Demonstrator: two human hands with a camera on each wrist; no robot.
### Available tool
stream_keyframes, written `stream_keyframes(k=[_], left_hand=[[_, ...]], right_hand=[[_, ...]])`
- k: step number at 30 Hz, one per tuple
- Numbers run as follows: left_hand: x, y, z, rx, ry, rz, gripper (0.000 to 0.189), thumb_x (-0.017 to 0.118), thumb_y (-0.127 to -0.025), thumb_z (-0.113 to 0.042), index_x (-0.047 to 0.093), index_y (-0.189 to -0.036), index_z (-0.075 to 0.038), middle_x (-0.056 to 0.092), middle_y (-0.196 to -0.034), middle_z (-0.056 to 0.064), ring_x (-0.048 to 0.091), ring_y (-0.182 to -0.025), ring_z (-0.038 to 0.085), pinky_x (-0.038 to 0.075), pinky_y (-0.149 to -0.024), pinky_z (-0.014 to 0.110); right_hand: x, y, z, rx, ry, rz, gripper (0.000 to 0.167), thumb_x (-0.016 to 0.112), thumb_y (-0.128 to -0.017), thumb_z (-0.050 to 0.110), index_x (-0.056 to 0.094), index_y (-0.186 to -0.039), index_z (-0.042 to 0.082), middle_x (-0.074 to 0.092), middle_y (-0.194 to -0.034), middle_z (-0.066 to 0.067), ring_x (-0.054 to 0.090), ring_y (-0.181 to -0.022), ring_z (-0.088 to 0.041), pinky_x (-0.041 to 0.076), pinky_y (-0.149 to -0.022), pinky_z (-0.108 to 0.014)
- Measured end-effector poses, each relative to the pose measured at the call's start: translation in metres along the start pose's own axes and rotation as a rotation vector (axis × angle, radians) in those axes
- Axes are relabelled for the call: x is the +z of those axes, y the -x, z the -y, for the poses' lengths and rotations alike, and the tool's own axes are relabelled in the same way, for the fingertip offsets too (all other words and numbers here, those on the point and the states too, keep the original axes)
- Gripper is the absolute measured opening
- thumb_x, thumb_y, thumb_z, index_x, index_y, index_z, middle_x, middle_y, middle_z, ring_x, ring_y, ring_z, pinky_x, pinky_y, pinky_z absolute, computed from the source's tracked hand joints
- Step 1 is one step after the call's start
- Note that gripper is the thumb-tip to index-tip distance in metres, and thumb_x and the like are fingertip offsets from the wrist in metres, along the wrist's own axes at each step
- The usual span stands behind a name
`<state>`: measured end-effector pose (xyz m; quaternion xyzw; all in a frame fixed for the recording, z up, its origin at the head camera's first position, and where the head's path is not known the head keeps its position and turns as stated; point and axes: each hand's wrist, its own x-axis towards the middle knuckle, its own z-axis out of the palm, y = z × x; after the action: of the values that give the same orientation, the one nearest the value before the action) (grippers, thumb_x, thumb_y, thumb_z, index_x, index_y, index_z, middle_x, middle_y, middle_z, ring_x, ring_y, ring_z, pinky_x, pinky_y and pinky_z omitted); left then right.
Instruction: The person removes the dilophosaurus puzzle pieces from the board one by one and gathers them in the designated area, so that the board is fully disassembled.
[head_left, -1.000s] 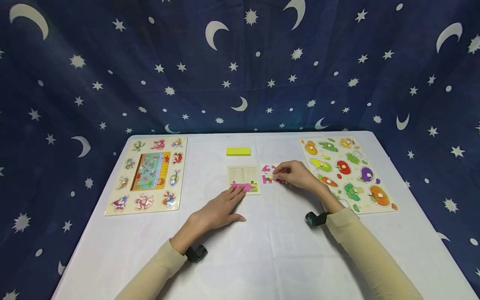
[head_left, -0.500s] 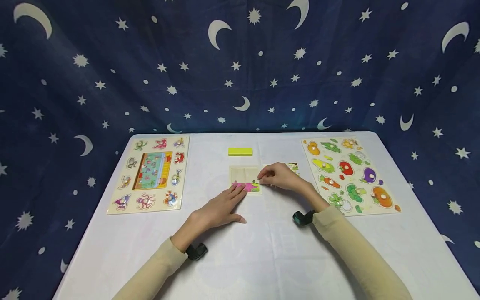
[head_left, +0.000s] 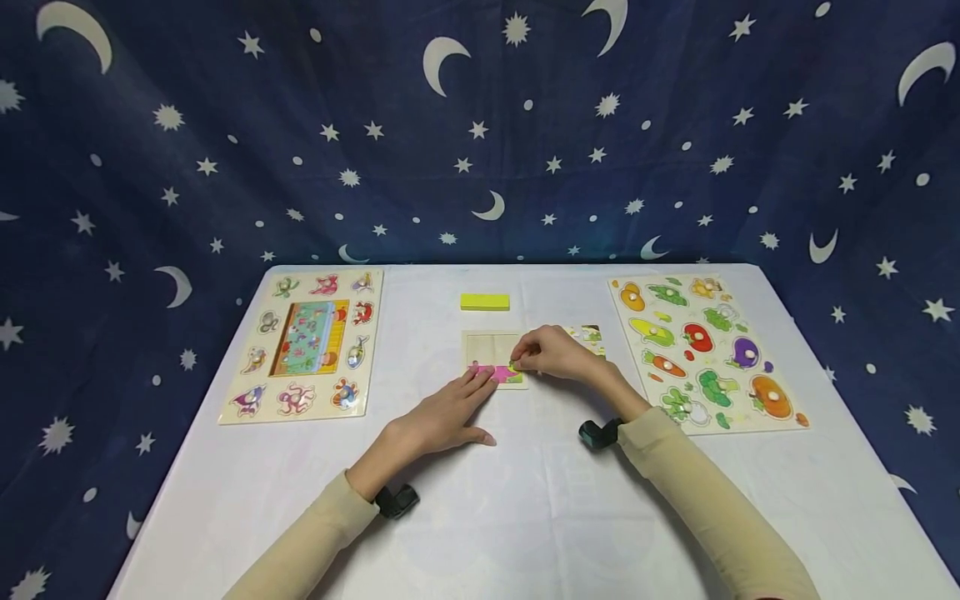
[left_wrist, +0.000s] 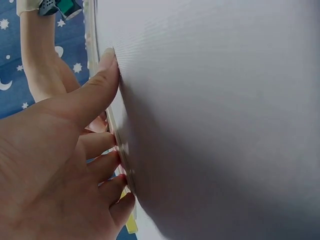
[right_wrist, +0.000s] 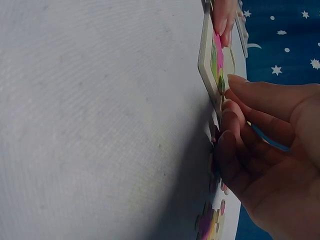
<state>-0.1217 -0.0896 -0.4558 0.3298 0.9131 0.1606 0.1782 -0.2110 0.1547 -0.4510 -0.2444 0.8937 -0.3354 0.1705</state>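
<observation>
A small square wooden puzzle tray [head_left: 465,348] lies on the white table, with pink and green jigsaw pieces [head_left: 489,374] along its near side. My left hand [head_left: 438,415] rests with extended fingers on those pieces and the tray's near edge, thumb spread to the side. At the tray's right side, my right hand [head_left: 557,353] pinches a small green jigsaw piece [right_wrist: 222,83] between thumb and index finger, right over the end of the pink row. Most of that piece is hidden by the fingers. Loose jigsaw pieces [head_left: 590,335] lie partly behind the right hand.
Beyond the tray sits a yellow block [head_left: 485,302]. A sea-animal peg board [head_left: 327,406] lies on the left, a vegetable peg board [head_left: 716,357] on the right near my forearm. A dark blue star-and-moon curtain [head_left: 480,83] hangs behind the table [head_left: 480,517].
My right hand has moved left from the loose pieces to the tray's right side, carrying a piece. The left hand stays on the tray. The head view has shifted slightly.
</observation>
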Motion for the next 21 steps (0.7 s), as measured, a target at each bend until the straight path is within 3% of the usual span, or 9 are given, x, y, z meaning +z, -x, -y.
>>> stream_keyframes(k=[13, 21], left_hand=[[0.0004, -0.0015, -0.0007, -0.006, -0.014, -0.002, 0.095, 0.071, -0.092, -0.052, 0.028, -0.163, -0.005, 0.021, -0.171, 0.012, 0.015, -0.159, 0.033, 0.029, -0.125, 0.048], [-0.0025, 0.0001, -0.003, -0.001, 0.013, -0.004, 0.093, 0.072, -0.093, -0.049, 0.029, -0.162, -0.004, 0.021, -0.171, 0.014, 0.015, -0.159, 0.035, 0.028, -0.125, 0.05]], right_hand=[[0.0013, -0.0026, -0.0018, 0.011, -0.038, -0.008, 0.008, 0.079, -0.09, 0.014, 0.077, -0.095, 0.009, 0.069, -0.076, 0.002, 0.055, -0.065, -0.009, 0.046, -0.068, -0.025], [0.0027, -0.0033, -0.0006, 0.006, -0.048, 0.001, 0.015, 0.081, -0.088, 0.013, 0.076, -0.1, 0.005, 0.07, -0.08, 0.0, 0.056, -0.067, -0.008, 0.045, -0.065, -0.024]])
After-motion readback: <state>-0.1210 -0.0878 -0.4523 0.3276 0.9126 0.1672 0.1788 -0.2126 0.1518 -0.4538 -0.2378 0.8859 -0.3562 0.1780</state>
